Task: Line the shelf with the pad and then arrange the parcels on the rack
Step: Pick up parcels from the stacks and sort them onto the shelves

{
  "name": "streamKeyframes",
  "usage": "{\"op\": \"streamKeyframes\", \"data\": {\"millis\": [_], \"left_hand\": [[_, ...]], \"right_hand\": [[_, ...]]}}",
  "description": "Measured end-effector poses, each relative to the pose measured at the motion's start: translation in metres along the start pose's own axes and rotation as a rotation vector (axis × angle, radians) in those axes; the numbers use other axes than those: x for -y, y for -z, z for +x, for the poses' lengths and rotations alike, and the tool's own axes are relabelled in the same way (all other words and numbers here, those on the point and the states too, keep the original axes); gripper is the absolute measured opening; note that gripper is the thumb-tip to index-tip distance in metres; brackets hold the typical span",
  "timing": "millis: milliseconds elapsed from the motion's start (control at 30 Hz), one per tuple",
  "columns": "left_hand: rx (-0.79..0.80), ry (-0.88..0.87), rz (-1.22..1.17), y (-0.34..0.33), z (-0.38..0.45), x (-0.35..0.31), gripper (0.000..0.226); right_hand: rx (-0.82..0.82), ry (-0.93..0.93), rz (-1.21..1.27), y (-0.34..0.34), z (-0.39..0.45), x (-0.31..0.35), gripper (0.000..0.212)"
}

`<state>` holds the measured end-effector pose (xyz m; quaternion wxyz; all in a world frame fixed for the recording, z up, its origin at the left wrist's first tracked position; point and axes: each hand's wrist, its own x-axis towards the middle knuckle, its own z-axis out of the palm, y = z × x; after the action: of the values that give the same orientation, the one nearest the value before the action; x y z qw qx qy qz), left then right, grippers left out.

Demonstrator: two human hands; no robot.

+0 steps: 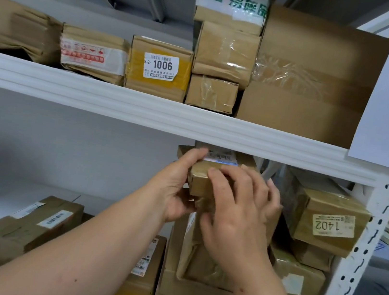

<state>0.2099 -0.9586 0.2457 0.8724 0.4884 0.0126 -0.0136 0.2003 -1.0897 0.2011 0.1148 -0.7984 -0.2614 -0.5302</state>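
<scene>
A small brown cardboard parcel (200, 177) sits on top of a stack of parcels on the lower shelf, just under the white shelf beam (167, 118). My left hand (177, 185) grips its left side, thumb on top and fingers underneath. My right hand (239, 209) lies over its front and right side with fingers curled round it. Another parcel with a white label (222, 155) lies directly behind and above it. No pad is plainly visible on the shelf.
The upper shelf holds a row of brown parcels, one labelled 1006 (159, 68), and a big box (306, 83) at right. Parcel 1402 (326, 217) sits right of my hands beside the white perforated upright (358, 260). More parcels (33, 224) lie lower left.
</scene>
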Motion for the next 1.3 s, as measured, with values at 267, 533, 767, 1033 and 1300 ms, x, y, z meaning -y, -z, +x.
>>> {"op": "streamKeyframes", "data": {"millis": [267, 533, 767, 1033, 1300], "left_hand": [[-0.131, -0.028, -0.104, 0.075, -0.043, -0.009, 0.029], [-0.143, -0.003, -0.071, 0.149, -0.113, -0.026, 0.032], [-0.198, -0.029, -0.067, 0.226, -0.181, -0.053, 0.041], [-0.238, -0.253, -0.06, 0.279, -0.255, -0.092, 0.033], [-0.289, -0.481, -0.117, 0.301, -0.3, -0.134, 0.032]], "right_hand": [[0.083, -0.098, 0.402, 0.011, -0.01, 0.056, 0.055], [0.377, -0.822, 1.173, -0.006, -0.014, 0.152, 0.053], [0.437, -0.868, 1.283, -0.006, -0.022, 0.252, 0.052], [0.496, -0.715, 1.409, 0.011, -0.01, 0.339, 0.072], [0.452, -0.342, 1.582, 0.003, 0.017, 0.387, 0.106]]}}
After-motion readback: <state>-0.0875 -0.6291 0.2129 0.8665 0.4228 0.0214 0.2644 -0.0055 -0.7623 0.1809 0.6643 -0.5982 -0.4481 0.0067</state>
